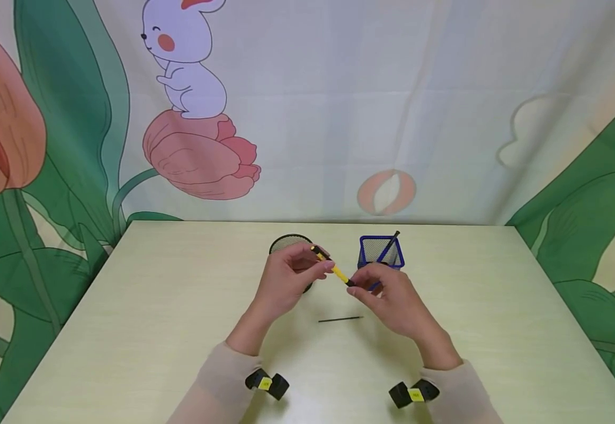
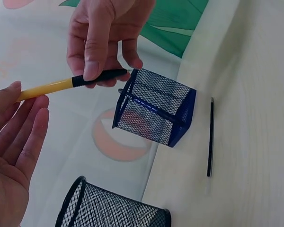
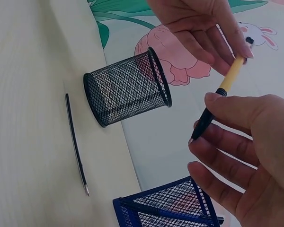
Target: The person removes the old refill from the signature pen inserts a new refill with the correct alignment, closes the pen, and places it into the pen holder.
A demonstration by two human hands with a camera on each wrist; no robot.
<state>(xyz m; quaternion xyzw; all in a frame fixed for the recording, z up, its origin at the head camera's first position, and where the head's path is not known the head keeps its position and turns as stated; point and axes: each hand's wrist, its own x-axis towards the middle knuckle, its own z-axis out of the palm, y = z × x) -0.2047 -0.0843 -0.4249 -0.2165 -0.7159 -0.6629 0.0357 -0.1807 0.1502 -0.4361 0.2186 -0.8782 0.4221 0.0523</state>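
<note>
A yellow ballpoint pen (image 1: 341, 274) with a black grip section slants between both hands above the table. My left hand (image 1: 289, 275) pinches its yellow barrel near the clip end. At the black tip end, my right hand (image 1: 392, 296) pinches the grip section (image 3: 206, 119) between thumb and fingers. On the table below the hands lies a thin black pen refill (image 1: 341, 319), its metal point showing in the right wrist view. The refill touches neither hand.
Behind the left hand stands a round black mesh pen holder (image 3: 128, 87). A square blue mesh holder (image 2: 154, 106) with a pen inside stands behind the right hand. The pale table (image 1: 153, 306) ends at a printed curtain (image 1: 312, 118).
</note>
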